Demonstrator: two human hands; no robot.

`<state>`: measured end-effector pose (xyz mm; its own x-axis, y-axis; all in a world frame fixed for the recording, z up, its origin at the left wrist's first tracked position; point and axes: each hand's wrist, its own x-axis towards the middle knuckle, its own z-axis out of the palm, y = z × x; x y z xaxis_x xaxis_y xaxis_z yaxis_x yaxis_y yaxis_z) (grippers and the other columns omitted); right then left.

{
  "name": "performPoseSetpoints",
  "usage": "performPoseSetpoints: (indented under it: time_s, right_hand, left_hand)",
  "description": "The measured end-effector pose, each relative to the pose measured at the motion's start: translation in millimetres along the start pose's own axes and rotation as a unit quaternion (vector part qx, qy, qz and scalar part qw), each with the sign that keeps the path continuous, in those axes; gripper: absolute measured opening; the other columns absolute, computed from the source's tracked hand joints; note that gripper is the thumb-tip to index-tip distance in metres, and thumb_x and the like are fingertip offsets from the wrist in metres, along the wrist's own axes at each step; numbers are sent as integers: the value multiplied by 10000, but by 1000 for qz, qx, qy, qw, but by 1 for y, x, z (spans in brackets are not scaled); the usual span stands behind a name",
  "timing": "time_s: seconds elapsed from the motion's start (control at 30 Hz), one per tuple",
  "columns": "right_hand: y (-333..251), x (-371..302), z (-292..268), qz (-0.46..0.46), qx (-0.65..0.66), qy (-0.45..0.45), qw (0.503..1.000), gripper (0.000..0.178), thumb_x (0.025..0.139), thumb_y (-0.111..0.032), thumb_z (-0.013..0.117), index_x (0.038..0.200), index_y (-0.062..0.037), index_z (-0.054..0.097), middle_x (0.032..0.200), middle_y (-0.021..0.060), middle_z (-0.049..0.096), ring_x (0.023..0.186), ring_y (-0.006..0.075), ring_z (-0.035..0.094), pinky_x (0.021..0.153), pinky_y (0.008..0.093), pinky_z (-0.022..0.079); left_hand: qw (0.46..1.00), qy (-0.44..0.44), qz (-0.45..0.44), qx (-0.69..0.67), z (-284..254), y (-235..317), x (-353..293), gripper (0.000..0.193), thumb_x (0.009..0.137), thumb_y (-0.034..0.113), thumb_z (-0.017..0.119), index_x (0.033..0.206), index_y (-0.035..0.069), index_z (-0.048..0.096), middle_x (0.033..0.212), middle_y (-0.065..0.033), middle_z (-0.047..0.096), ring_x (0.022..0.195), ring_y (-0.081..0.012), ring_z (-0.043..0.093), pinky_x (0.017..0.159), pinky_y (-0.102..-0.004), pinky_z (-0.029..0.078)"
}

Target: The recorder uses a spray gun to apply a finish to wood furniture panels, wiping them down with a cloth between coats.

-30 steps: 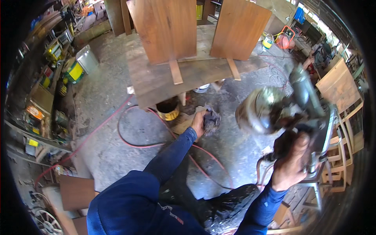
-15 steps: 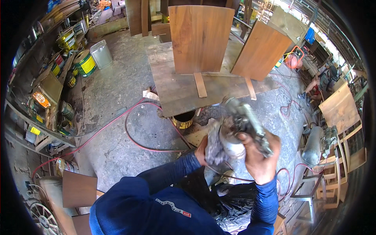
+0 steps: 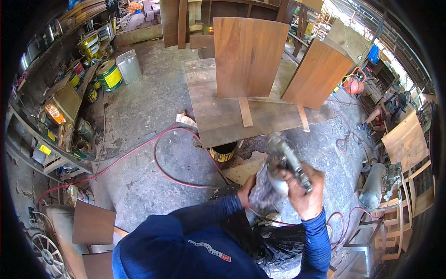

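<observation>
Grey floor (image 3: 134, 107), yellow bucket (image 3: 220, 156), dark inside, right hand (image 3: 307, 193) gripping spray gun (image 3: 291, 156)

No clearly legible lettering

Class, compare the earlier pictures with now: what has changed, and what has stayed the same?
The right hand brought the spray gun leftward to the grey cloth in the left hand. Neither hand let go. The upright wooden panels stayed put; the view shifted.
</observation>
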<state>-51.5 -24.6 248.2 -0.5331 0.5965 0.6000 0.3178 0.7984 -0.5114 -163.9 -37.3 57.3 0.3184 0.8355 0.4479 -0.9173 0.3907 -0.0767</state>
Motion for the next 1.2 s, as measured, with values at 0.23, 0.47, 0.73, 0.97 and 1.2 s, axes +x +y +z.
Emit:
performPoseSetpoints:
  time_s: [0.23,0.47,0.73,0.97,1.2]
  right_hand:
    - [-11,14,-27,-42,-45,52,997,408,795,-206,792,1062,71,656,833,176,696,715,253,692,670,332,530]
    - [-11,41,-27,-47,-21,137,989,408,842,-304,767,1047,34,669,864,111,711,767,193,664,726,314,506]
    - [12,2,11,29,-3,-99,995,424,784,-210,800,1051,82,648,850,199,684,733,277,702,651,352,539]
    - [-6,25,-20,-73,-20,177,981,409,886,-272,721,1156,17,618,944,95,701,678,165,618,612,290,488]
    - [-8,25,-23,-62,-132,151,978,393,851,-276,757,1089,15,640,869,102,687,693,162,614,634,289,477]
  left_hand:
    - [970,22,101,219,30,13,47,486,1036,255,404,1469,50,326,1405,-113,491,1265,-229,506,1107,-384,396]
    - [939,60,104,323,57,63,84,459,1042,274,346,1420,21,411,1359,-121,540,1192,-172,559,1043,-334,448]
    - [999,-7,48,-9,-39,-18,-13,642,990,556,349,1451,113,406,1403,-109,518,1252,-270,533,1091,-459,409]
    - [891,99,102,431,48,35,54,565,1013,428,389,1437,55,388,1390,-77,506,1266,-178,488,1090,-361,380]
    - [942,128,54,305,39,35,64,510,1018,363,410,1410,36,420,1383,-96,515,1233,-195,520,1082,-346,391]
